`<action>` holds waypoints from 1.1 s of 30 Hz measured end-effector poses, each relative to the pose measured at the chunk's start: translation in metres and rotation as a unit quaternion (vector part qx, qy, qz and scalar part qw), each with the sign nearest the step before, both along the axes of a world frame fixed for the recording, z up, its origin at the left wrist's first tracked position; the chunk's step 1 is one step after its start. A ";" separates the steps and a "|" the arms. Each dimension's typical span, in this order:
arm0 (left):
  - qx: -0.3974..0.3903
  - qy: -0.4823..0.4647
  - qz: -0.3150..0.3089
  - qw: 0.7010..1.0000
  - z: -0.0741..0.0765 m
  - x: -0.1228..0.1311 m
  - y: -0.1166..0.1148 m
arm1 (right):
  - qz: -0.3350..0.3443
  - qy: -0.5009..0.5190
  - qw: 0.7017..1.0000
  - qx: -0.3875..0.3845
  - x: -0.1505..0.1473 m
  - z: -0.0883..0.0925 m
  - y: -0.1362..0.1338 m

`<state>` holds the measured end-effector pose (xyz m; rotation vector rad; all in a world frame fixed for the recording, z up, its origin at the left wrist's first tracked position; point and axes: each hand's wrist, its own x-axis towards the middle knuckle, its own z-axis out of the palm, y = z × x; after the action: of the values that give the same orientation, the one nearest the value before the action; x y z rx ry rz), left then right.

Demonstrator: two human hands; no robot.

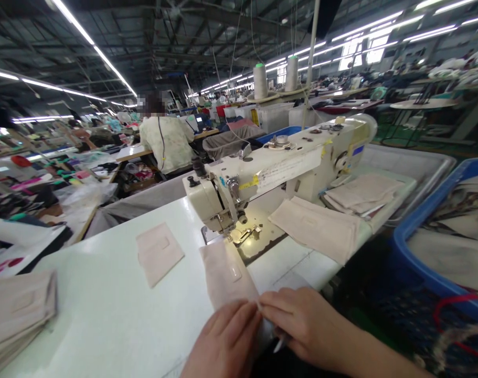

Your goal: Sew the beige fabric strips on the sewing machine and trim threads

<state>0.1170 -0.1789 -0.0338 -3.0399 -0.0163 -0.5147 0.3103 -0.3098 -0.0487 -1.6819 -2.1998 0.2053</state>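
Observation:
A beige fabric piece (227, 273) with a small sewn tab lies on the pale table, its far end at the presser foot of the white sewing machine (262, 178). My left hand (226, 336) grips the near end of this piece, fingers together. Pinched at the piece's near right corner is my right hand (297, 320), close against the left one. A small pale, pointed item (278, 345) shows under the right fingers; what it is cannot be made out. Another beige piece (159, 252) rests flat left of the machine.
Stacked beige pieces sit at the far left (20, 310) and right of the needle area (319, 226). A blue basket (404, 231) holding fabric stands at the right. A person (166, 139) sits beyond the table. Thread cones (259, 81) rise behind the machine.

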 end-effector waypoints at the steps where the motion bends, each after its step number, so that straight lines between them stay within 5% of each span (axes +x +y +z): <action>1: 0.015 -0.006 -0.009 1.000 -0.005 0.000 -0.008 | -0.001 0.000 1.000 -0.001 0.000 0.000 0.001; 6: 0.048 -0.010 -0.010 0.999 -0.017 -0.004 -0.009 | -0.002 0.006 1.000 -0.012 0.002 0.000 0.005; 33: -0.061 -0.006 0.019 0.998 0.005 0.014 0.021 | -0.016 0.019 1.000 0.017 0.015 0.005 0.049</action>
<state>0.1309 -0.1581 -0.0284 -3.1482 -0.1085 -0.5495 0.3249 -0.2612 -0.0441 -1.6802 -2.1346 0.1897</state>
